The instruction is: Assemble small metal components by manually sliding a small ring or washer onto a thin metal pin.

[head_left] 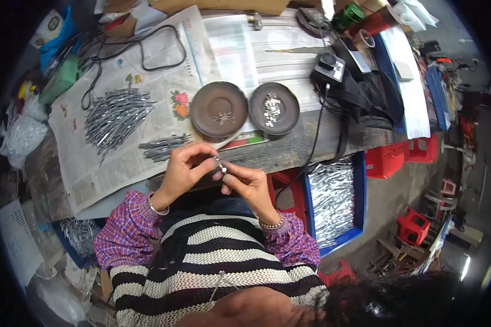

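Note:
My left hand and my right hand meet just in front of the table edge, fingertips pinched. Between them is a small shiny metal piece, too small to name; both hands seem to grip it. Beyond them, a brown round dish holds a few tiny pin-like metal parts. To its right, a darker dish contains many small silvery pieces. Near my left hand lies a small bunch of thin grey metal strips on newspaper. A larger pile of similar strips is farther left.
Newspaper covers the table's left part, with a black cable on it. A black device and bag sit at the right. A blue bin of silvery strips and red stools stand beside the table.

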Demonstrator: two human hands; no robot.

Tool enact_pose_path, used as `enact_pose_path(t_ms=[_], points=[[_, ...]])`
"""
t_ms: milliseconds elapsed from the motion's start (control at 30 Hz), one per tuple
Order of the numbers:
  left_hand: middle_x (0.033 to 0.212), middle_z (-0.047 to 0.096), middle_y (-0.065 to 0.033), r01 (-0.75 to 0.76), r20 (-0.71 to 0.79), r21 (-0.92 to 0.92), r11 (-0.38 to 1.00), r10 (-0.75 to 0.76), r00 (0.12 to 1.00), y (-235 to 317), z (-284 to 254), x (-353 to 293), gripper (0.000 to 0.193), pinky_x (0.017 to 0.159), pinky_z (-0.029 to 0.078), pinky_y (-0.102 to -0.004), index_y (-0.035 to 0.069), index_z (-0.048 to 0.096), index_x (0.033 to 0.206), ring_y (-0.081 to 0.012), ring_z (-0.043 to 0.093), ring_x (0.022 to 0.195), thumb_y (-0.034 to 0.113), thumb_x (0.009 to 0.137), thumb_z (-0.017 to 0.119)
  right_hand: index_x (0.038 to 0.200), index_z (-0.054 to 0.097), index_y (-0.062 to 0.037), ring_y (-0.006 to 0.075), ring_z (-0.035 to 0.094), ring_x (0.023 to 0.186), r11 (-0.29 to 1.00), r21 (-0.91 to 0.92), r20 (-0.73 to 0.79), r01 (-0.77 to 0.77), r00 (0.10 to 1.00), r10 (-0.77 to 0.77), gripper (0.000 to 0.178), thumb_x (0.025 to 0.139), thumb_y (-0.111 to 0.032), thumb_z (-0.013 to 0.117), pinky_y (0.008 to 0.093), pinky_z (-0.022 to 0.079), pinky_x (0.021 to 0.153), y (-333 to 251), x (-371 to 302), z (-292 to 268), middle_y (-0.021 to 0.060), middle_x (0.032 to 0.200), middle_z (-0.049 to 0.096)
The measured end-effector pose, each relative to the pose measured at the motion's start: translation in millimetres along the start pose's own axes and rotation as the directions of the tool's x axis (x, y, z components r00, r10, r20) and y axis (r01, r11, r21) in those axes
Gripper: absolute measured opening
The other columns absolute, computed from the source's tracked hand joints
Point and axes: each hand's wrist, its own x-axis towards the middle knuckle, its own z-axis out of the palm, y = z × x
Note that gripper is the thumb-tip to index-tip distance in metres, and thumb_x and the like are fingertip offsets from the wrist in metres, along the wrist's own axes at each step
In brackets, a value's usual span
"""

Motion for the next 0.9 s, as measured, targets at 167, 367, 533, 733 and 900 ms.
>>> enact_pose_path(t_ms=[167, 367, 533, 733, 900], points=[[0.096, 0.061, -0.0081, -0.134, -0.013, -0.097, 0.986, 0.133, 0.991, 10.4, 3.5, 0.7, 0.01, 0.079, 0.047, -0.0243, -0.003, 0.059, 0.094, -0.0117, 0.058, 0.089, -0.002, 0.084, 0.058, 0.11, 0.063, 0.0015, 0.0142, 0.062, 0.078, 0.919, -0.305, -0.026, 0.249, 0.963, -0.269, 0.028, 0.082, -0.001, 0.062, 0.0258, 0.05, 0.07, -6.6, 4.2, -7.6, 0.0106, 0.094, 0.067], [0.084, 0.06, -0.0077, -0.017, -0.018, -0.244, 0.97, 0.013, 1.0, 19.0, -0.2, -3.7, 0.011, 0.073, 0.046, -0.0275, -0.001, 0.058, 0.092, -0.0153, 0.058, 0.079, 0.008, 0.086, 0.058, 0.101, 0.067, -0.0047, 0.0258, 0.056, 0.087, 0.252, -0.934, 0.0, 0.255, 0.703, -0.712, 0.032, 0.071, 0.004, 0.067, 0.0338, 0.047, 0.073, -31.4, 17.1, -46.7, 0.0112, 0.097, 0.06], [0.077, 0.059, -0.0013, 0.09, 0.039, -0.268, 0.959, -0.083, 0.996, 22.8, 0.5, -5.4, 0.01, 0.064, 0.043, -0.0193, -0.002, 0.059, 0.093, -0.0065, 0.054, 0.069, 0.005, 0.086, 0.059, 0.105, 0.065, -0.0075, 0.0322, 0.048, 0.096, 0.02, -0.992, 0.076, 0.124, 0.715, -0.695, 0.037, 0.07, 0.003, 0.062, 0.0395, 0.041, 0.083, -40.7, 31.1, -61.8, 0.012, 0.105, 0.055], [0.077, 0.057, 0.0025, 0.134, 0.023, -0.205, 0.969, -0.132, 0.991, 23.2, -0.2, -6.1, 0.008, 0.062, 0.04, -0.0172, 0.0, 0.062, 0.091, -0.0033, 0.051, 0.069, 0.004, 0.084, 0.061, 0.094, 0.063, -0.0033, 0.0321, 0.049, 0.094, 0.052, -0.992, 0.04, 0.117, 0.666, -0.745, 0.025, 0.07, 0.0, 0.066, 0.0389, 0.043, 0.08, -38.8, 33.3, -67.5, 0.0121, 0.097, 0.057], [0.079, 0.057, 0.0017, 0.089, -0.025, -0.119, 0.989, -0.092, 0.995, 21.8, 3.6, -4.8, 0.009, 0.065, 0.04, -0.0184, 0.0, 0.06, 0.091, -0.0038, 0.05, 0.071, 0.002, 0.083, 0.06, 0.092, 0.063, -0.0018, 0.0293, 0.052, 0.09, 0.139, -0.976, 0.002, 0.166, 0.646, -0.763, 0.023, 0.069, 0.001, 0.068, 0.0376, 0.044, 0.078, -35.2, 35.3, -73.7, 0.0117, 0.094, 0.058]])
